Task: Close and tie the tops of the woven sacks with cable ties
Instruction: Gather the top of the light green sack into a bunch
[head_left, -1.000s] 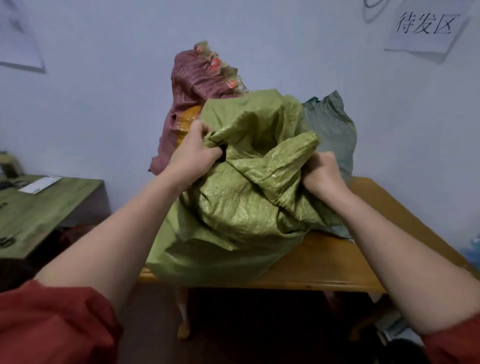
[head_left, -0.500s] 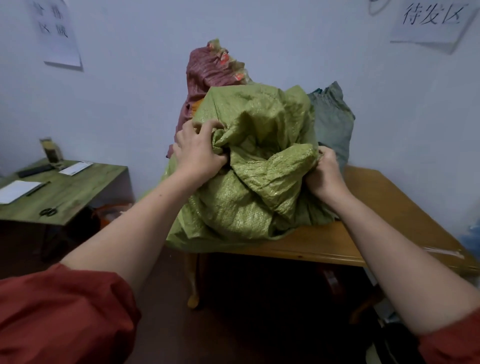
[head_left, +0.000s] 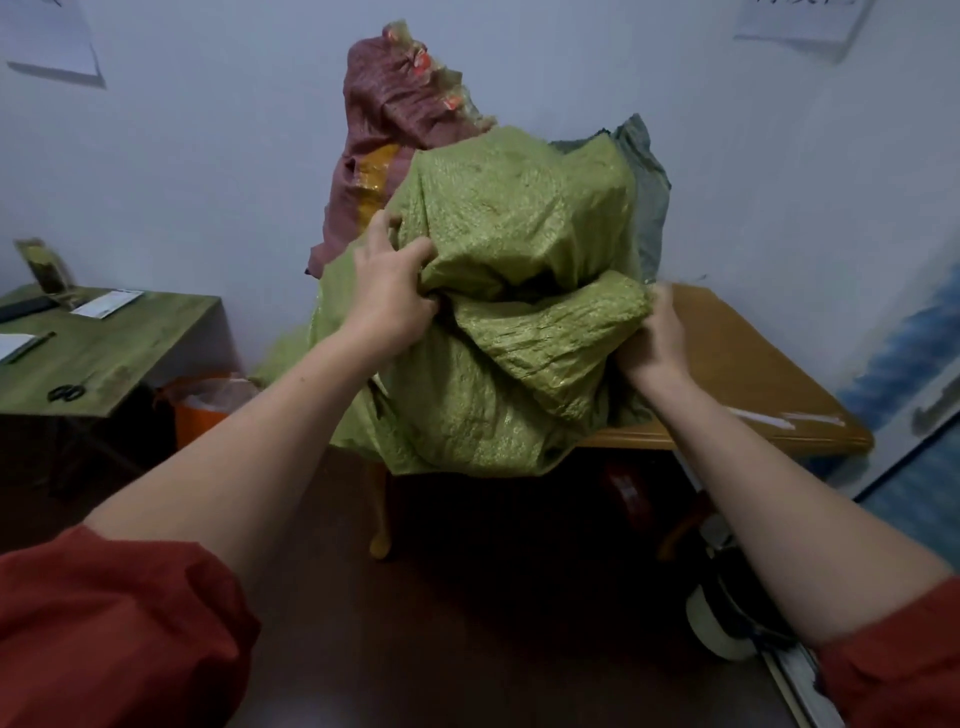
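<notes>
Green sack (head_left: 498, 291) sits at the front edge of the wooden tabletop (head_left: 753, 374), sagging over it a bit, mouth loose and floppy. My left hand (head_left: 389, 296) grips a fold on one side and my right hand (head_left: 654, 332) clutches the flap on the other, so the hands are well apart. Early days I reckon: top not gathered, no tie on. The red sack (head_left: 384, 119) behind looks open too.

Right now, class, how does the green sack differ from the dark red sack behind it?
The green sack is gripped by the left hand and right hand; the dark red sack is untouched. The green sack sits nearer and lower; the dark red sack rises taller behind. Both are crumpled woven sacks.
</notes>
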